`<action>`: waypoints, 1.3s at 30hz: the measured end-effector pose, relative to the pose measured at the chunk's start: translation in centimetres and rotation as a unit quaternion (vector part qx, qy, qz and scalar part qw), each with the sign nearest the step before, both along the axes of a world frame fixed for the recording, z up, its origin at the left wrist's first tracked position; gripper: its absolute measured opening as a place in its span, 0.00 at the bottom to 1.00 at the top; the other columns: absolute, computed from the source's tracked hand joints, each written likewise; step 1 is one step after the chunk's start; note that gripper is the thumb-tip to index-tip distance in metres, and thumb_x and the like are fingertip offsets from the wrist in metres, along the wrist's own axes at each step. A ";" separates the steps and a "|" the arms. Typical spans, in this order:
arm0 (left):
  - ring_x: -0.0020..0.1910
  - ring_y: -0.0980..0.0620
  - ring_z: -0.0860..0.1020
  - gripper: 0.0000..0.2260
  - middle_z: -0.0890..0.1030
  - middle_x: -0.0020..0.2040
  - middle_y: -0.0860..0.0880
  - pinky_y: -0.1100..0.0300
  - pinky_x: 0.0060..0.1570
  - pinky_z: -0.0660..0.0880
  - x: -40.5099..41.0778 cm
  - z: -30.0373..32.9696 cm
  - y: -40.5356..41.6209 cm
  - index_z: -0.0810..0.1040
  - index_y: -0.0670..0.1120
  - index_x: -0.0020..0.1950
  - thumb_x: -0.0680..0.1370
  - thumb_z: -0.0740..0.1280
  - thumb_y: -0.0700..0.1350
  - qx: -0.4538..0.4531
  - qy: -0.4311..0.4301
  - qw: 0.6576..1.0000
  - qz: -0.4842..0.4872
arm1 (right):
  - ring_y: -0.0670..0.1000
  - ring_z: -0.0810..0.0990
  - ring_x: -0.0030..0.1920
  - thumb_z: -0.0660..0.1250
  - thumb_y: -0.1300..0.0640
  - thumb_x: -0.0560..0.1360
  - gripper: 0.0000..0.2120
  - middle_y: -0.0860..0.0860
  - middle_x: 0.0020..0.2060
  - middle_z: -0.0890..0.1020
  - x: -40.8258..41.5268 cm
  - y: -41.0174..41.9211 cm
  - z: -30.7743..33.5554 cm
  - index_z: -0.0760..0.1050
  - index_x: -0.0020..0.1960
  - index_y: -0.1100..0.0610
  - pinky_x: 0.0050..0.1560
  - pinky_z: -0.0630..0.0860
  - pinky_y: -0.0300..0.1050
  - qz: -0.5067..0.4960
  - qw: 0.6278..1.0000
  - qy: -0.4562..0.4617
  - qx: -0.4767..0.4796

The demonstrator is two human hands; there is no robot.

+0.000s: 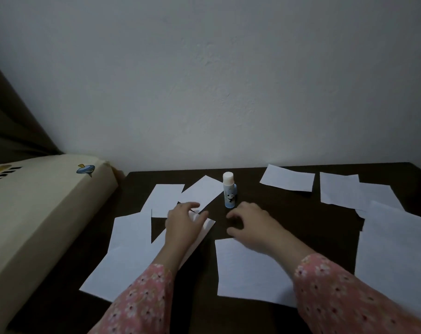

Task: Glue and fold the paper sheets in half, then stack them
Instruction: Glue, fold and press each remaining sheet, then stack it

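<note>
While glue stick (229, 190) stands capped, upright on dark table (284, 213) | left hand (183, 224) flat on paper sheet (142, 259), fingers straight | right hand (251, 225) apart, fingers loosely curled, empty | other sheets (287, 181) scattered around.

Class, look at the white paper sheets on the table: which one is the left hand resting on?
The narrow slanted sheet at centre-left, under the left hand. No hand touches the others.
</note>
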State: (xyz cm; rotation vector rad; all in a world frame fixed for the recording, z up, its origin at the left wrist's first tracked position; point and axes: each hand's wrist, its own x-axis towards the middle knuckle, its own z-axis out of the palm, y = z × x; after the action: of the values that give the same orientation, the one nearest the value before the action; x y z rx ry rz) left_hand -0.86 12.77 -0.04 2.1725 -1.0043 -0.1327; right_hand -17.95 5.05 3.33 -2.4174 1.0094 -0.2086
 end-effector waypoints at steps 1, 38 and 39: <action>0.62 0.51 0.72 0.17 0.77 0.62 0.53 0.50 0.62 0.72 -0.1 0.5 -1.0 0.77 0.53 0.61 0.73 0.70 0.56 -0.010 0.033 0.999 -0.015 | 0.51 0.68 0.67 0.66 0.46 0.76 0.22 0.45 0.67 0.68 0.9 0.1 -0.2 0.70 0.69 0.42 0.66 0.69 0.52 0.032 0.999 0.002 -0.006; 0.49 0.51 0.76 0.22 0.76 0.52 0.50 0.51 0.52 0.76 1.2 -0.9 1.2 0.69 0.49 0.58 0.72 0.67 0.61 0.128 0.012 0.992 0.015 | 0.43 0.66 0.61 0.66 0.43 0.75 0.25 0.41 0.62 0.68 0.4 -2.0 -3.6 0.64 0.71 0.39 0.62 0.66 0.41 0.090 0.992 0.008 -0.083; 0.50 0.51 0.76 0.24 0.76 0.54 0.49 0.54 0.51 0.77 1.1 -0.9 1.1 0.69 0.49 0.60 0.70 0.70 0.59 0.137 0.002 0.991 0.013 | 0.43 0.66 0.61 0.66 0.43 0.75 0.27 0.41 0.62 0.68 -0.1 -2.1 -3.7 0.62 0.71 0.38 0.62 0.67 0.41 0.087 0.993 0.012 -0.074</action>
State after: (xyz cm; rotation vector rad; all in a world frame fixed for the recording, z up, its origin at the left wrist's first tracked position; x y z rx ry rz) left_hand 0.22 13.83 -0.94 2.4305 -1.0026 -0.2766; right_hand -18.08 2.94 -0.41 -2.6329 0.8120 -0.2004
